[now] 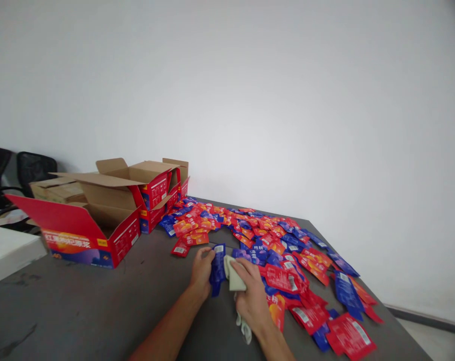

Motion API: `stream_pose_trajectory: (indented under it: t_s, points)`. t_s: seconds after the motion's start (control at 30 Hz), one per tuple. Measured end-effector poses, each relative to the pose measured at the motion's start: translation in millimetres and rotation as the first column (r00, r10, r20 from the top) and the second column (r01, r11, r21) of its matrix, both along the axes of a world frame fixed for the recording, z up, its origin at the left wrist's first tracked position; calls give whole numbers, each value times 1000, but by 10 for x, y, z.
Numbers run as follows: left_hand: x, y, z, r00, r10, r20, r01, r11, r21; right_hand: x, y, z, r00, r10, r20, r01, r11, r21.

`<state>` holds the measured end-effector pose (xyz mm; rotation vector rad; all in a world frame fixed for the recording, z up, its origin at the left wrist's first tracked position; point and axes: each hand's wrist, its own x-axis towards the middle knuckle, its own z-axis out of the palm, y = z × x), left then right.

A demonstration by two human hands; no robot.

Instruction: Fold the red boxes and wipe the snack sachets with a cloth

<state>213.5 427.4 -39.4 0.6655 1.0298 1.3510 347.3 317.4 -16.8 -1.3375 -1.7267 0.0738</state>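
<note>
My left hand (200,273) grips a blue sachet (217,268) held upright just above the grey table (99,311). My right hand (252,296) holds a pale cloth (233,275) pressed against the sachet's right side; the cloth's tail hangs below my wrist. Both hands meet near the table's middle, at the near edge of a wide spread of red and blue sachets (283,250).
Open red cardboard boxes (110,220) with raised flaps stand at the left back of the table. A white slab (5,250) lies at the far left, with two black chairs (20,175) behind it. A plain white wall fills the background.
</note>
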Motion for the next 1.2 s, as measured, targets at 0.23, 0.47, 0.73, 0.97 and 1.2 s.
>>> stream_pose_trajectory:
  t_s: [0.23, 0.47, 0.73, 0.97, 1.2]
  points:
    - [39, -195, 200, 899, -293, 326, 322, 946, -40, -96, 13, -91, 995, 88, -45, -89, 996, -29]
    - [161, -318, 171, 761, -481, 436, 548, 836, -35, -54, 77, -162, 998, -59, -2, 59, 997, 54]
    - [145, -283, 154, 797, -510, 323, 555, 829, -62, -42, 10, -76, 994, 27, 108, -25, 999, -24]
    - [-9, -145, 152, 840, -199, -505, 397, 860, 321, 20, -7, 5, 980, -132, 146, 154, 977, -146]
    - [-200, -62, 98, 192, 122, -974, 444, 874, 198, 161, 64, -92, 938, -320, 134, 337, 933, -131]
